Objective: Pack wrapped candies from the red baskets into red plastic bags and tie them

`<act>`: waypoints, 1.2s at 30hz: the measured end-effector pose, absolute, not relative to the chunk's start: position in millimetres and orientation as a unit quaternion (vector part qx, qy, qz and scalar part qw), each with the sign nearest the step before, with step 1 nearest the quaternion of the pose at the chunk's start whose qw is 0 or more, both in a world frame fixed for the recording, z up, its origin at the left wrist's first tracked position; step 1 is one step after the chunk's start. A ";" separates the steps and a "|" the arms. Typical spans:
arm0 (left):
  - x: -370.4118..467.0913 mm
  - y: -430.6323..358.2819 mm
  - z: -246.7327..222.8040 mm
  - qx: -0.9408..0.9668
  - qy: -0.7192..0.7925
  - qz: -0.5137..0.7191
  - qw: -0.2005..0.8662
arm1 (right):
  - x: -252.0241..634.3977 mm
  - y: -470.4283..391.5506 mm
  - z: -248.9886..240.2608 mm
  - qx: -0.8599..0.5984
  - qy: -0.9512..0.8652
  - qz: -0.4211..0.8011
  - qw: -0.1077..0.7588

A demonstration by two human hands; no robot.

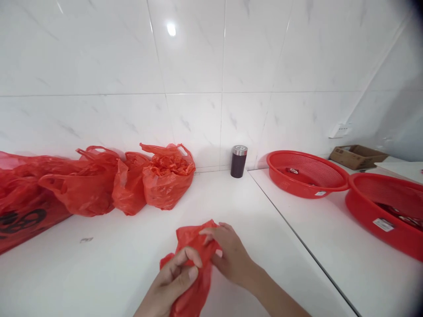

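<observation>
A limp red plastic bag [205,264] hangs crumpled above the white table, near the front middle. My left hand [173,281] is closed at its lower left side, with thumb and forefinger pinched together on the thin film. On the other side, my right hand [231,253] grips the bag's upper right part between its thumb and curled fingers. Part of the bag is hidden behind my left hand, and its opening cannot be made out.
Several filled red plastic bags [170,176] stand along the wall at the left. A dark tumbler [238,162] with a silver lid stands near the wall. Two red sieve baskets, the far one [299,190] and the near one [363,213], sit right, before a cardboard box [350,159].
</observation>
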State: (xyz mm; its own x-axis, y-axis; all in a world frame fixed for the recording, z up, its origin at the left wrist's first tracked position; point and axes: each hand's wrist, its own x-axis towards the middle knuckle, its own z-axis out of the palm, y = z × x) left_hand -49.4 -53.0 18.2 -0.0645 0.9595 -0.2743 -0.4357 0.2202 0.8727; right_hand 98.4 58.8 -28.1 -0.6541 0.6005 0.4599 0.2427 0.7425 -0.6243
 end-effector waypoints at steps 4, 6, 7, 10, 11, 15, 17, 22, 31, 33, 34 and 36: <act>-73.3 -57.2 22.3 0.274 0.496 0.568 0.597 | 119.7 90.9 -31.3 -0.380 -0.822 0.261 0.334; -94.9 -57.1 21.7 0.294 0.582 0.573 0.497 | 136.4 103.7 -24.5 -0.435 -0.784 0.286 0.339; -103.4 -56.2 20.0 0.320 0.635 0.565 0.419 | 143.2 107.4 -20.3 -0.448 -0.768 0.306 0.341; -104.7 -51.0 9.9 0.434 0.739 0.500 0.124 | 150.4 105.7 -9.9 -0.447 -0.743 0.368 0.335; -96.6 -48.5 5.0 0.473 0.741 0.475 0.038 | 148.4 101.4 -7.6 -0.441 -0.742 0.383 0.329; -54.7 -32.7 -21.5 0.582 0.718 0.362 -0.119 | 131.3 73.8 1.2 -0.384 -0.746 0.455 0.299; -52.4 -23.5 -37.0 0.588 0.741 0.306 -0.110 | 126.9 62.0 6.9 -0.336 -0.749 0.502 0.274; -110.2 -19.2 -58.6 0.490 0.824 0.284 0.011 | 151.5 72.8 7.3 -0.306 -0.744 0.546 0.233; -104.1 -52.0 -30.2 0.405 0.603 0.414 0.548 | 247.8 182.7 5.2 -0.412 -0.789 0.422 0.174; -98.8 -56.8 -32.0 0.344 0.539 0.486 0.596 | 261.7 217.0 9.1 -0.524 -0.776 0.274 0.220; -98.4 -59.0 -34.6 0.314 0.516 0.519 0.605 | 268.2 233.8 9.8 -0.589 -0.757 0.167 0.228; -101.2 -63.4 -42.5 0.261 0.484 0.568 0.612 | 280.4 262.4 8.7 -0.674 -0.716 -0.005 0.182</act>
State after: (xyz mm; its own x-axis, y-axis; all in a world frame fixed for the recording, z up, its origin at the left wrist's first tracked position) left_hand -101.2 -63.4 -42.5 -0.1145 0.9481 -0.2965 -0.4427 0.2185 0.8696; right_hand 280.4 262.4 8.7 -0.0250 0.9630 0.2682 0.9670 0.0914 -0.2380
